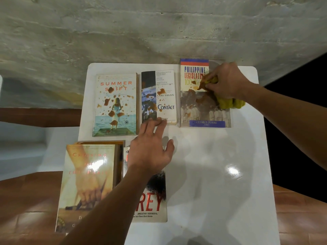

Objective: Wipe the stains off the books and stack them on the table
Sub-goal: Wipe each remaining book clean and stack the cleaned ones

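Wiping barely begun: right hand (pixel 226 82) grips cloth (pixel 230 103) on upper-right book (pixel 203 110); left hand (pixel 150 152) released; no stacking.

White glossy table (pixel 212 174) bearing brown-splattered book covers: pale cream and sea-blue Summer Shift (pixel 115 105), black-and-white Contact (pixel 159 97) right of it, then red, blue and grey Philippine Legislature (pixel 200 106) under a yellow-green cloth (pixel 230 102).

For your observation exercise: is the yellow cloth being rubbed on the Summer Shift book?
No, the right hand presses the yellow cloth on the Philippine Legislature book, far from the stained Summer Shift book.
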Demonstrator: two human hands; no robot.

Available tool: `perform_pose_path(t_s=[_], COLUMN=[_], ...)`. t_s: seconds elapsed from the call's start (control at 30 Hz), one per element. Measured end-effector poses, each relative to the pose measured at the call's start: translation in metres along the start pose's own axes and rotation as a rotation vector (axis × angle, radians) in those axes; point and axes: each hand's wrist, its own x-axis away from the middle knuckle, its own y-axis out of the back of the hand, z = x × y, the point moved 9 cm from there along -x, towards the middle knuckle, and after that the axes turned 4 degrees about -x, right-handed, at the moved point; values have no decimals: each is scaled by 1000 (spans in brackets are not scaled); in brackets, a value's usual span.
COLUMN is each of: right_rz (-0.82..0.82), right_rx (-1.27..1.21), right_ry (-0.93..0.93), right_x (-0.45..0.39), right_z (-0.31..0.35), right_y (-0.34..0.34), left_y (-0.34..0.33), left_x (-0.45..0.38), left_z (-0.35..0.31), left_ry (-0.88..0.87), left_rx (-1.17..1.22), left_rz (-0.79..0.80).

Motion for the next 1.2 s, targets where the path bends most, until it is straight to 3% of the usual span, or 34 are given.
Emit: perform_pose_path(t_s=[0.23,0.4,0.53,0.67,0.8,0.97,1.1,1.2], right_rz=[-250,-229,-87,-202,-19,-158,7,-72], right_rx=[-160,-55,-3,-69,-49,-84,-19,-82], right_ry=[-20,-31,111,18,93,33,131,42], right_x=[3,-6,-9,-13,-13,-17,-19,-23], right_z=[-38,-37,-14,-28,-8,-17,0,-13], right_y=[38,20,6,23,7,26,6,15], left_y=[2,0,-1,-2,-1,-1,-2,-4], left_x=[0,0,0,-1,-2,-1,-2,0], left_z=[0,1,2,0,3,0,3,0], left_ry=[7,8,9,13,15,11,19,12], left_rx=[-8,-10,-8,3,1,4,3,-3], left_rz=[-8,7,14,8,4,-2,15,17])
